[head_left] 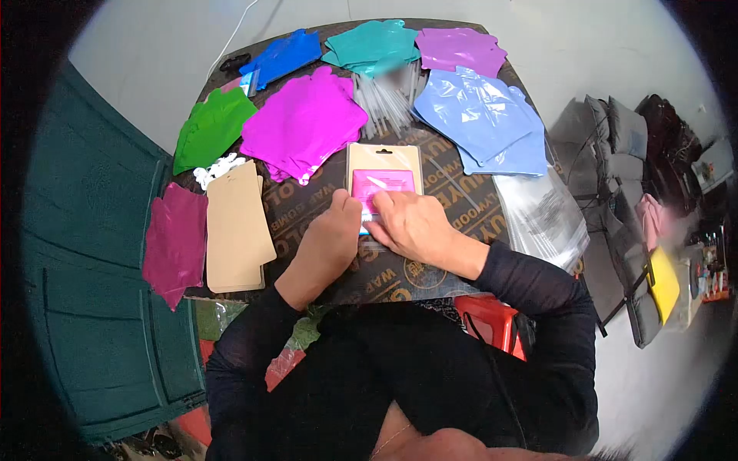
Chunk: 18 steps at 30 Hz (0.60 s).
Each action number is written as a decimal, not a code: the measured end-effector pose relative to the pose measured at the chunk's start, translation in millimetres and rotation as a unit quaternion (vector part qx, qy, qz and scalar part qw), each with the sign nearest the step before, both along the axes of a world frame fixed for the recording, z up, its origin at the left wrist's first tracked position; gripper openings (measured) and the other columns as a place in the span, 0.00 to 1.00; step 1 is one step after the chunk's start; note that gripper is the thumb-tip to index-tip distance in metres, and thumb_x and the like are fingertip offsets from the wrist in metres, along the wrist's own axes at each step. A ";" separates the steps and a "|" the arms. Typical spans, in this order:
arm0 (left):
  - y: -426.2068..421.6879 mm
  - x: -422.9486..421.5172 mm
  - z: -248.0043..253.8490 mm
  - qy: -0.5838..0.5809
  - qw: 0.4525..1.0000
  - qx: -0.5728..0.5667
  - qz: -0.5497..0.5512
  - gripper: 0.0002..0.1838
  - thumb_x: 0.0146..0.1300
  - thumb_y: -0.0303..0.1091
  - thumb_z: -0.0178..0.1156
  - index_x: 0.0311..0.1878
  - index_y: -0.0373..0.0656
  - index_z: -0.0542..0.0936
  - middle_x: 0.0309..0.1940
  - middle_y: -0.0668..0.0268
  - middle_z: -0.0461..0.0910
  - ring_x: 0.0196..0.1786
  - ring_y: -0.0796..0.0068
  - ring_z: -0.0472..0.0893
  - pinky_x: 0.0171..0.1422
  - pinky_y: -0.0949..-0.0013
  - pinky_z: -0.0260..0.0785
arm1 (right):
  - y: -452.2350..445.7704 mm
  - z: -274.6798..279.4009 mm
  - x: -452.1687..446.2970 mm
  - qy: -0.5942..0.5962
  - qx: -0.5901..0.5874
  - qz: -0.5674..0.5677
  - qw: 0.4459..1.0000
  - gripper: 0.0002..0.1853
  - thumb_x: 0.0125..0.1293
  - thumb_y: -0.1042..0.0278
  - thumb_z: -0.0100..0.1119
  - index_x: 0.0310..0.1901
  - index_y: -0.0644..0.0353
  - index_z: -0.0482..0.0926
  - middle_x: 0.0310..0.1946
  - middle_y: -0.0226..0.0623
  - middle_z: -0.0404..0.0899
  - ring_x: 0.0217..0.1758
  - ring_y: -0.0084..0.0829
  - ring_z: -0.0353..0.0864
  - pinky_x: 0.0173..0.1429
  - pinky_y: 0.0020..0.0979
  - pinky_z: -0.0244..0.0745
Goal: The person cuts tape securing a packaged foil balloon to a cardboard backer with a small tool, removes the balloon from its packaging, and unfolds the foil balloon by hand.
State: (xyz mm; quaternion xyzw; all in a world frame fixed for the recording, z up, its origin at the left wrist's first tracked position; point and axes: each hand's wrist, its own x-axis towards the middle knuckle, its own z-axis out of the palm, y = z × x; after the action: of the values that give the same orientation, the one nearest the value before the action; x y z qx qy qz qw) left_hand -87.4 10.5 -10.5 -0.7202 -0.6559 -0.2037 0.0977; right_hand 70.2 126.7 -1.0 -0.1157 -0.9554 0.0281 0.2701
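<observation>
Just in front of me, a clear bag (419, 163) lies flat on the table. In it show a brown card (365, 157) with a hanging slot at the top and a pink piece (384, 181) in front of that card. My left hand (329, 230) is closed at the bag's left edge, its fingers curled. Over the lower right part, my right hand (415, 229) is closed on the bag with bent fingers, the thumb pointing toward the left hand. Both hands hide the bag's lower portion.
Glossy shaped sheets in stacks ring the tabletop (307, 201): green (211, 127), magenta (304, 123), light blue (484, 115), teal (369, 46), blue (283, 58), purple (461, 50), dark pink (175, 242). Brown cards (234, 230) lie left, clear bags (542, 219) right, clear strips (382, 104) behind.
</observation>
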 end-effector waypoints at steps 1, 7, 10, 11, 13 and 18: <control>0.9 -1.8 -4.4 -0.009 1.000 0.003 -0.005 0.07 0.60 0.27 0.53 0.40 0.39 0.69 0.38 0.56 0.69 0.30 0.58 0.74 0.30 0.61 0.70 | -1.3 0.6 -1.6 -0.006 0.005 -0.023 1.000 0.16 0.63 0.57 0.60 0.39 0.60 0.69 0.24 0.40 0.78 0.23 0.42 0.80 0.25 0.36 0.71; -9.2 6.4 20.4 0.025 1.000 0.016 -0.003 0.07 0.59 0.27 0.54 0.39 0.39 0.69 0.37 0.57 0.68 0.30 0.60 0.73 0.29 0.62 0.68 | -5.3 0.2 -9.7 -0.035 0.026 -0.068 0.997 0.19 0.63 0.52 0.60 0.40 0.61 0.69 0.20 0.41 0.79 0.20 0.43 0.80 0.22 0.36 0.69; -10.2 8.3 27.1 0.074 0.997 0.031 -0.010 0.07 0.58 0.28 0.55 0.38 0.40 0.70 0.36 0.58 0.68 0.30 0.61 0.73 0.28 0.64 0.67 | -6.3 -0.3 -9.7 -0.037 0.012 -0.081 0.996 0.20 0.64 0.51 0.60 0.40 0.61 0.69 0.19 0.40 0.79 0.19 0.43 0.79 0.21 0.35 0.68; -9.8 8.1 28.1 0.092 0.995 0.037 -0.012 0.07 0.58 0.28 0.55 0.37 0.40 0.70 0.35 0.58 0.68 0.30 0.62 0.72 0.27 0.64 0.67 | -6.1 0.1 -10.0 -0.037 0.008 -0.086 0.996 0.20 0.64 0.51 0.59 0.39 0.61 0.69 0.19 0.40 0.79 0.18 0.43 0.79 0.20 0.35 0.68; -9.5 6.5 28.6 0.099 0.994 0.044 -0.020 0.07 0.57 0.28 0.56 0.37 0.40 0.70 0.35 0.58 0.68 0.31 0.63 0.72 0.27 0.65 0.67 | -6.7 0.7 -10.8 -0.038 0.014 -0.090 0.995 0.20 0.64 0.50 0.59 0.39 0.61 0.69 0.19 0.40 0.79 0.18 0.43 0.79 0.20 0.35 0.68; -8.3 2.5 28.8 0.122 0.990 0.061 -0.047 0.07 0.56 0.29 0.57 0.36 0.42 0.70 0.33 0.60 0.68 0.31 0.64 0.71 0.27 0.66 0.66 | -5.2 -4.0 -12.3 -0.033 0.024 -0.098 0.994 0.20 0.65 0.50 0.58 0.39 0.61 0.69 0.18 0.40 0.79 0.17 0.42 0.79 0.19 0.36 0.68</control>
State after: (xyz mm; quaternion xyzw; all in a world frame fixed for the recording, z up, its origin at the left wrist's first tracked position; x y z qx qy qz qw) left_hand -84.9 2.2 18.3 -0.7624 -0.5909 -0.1581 0.2112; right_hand 57.9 121.5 -5.0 -0.2036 -0.9483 -0.0255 0.2421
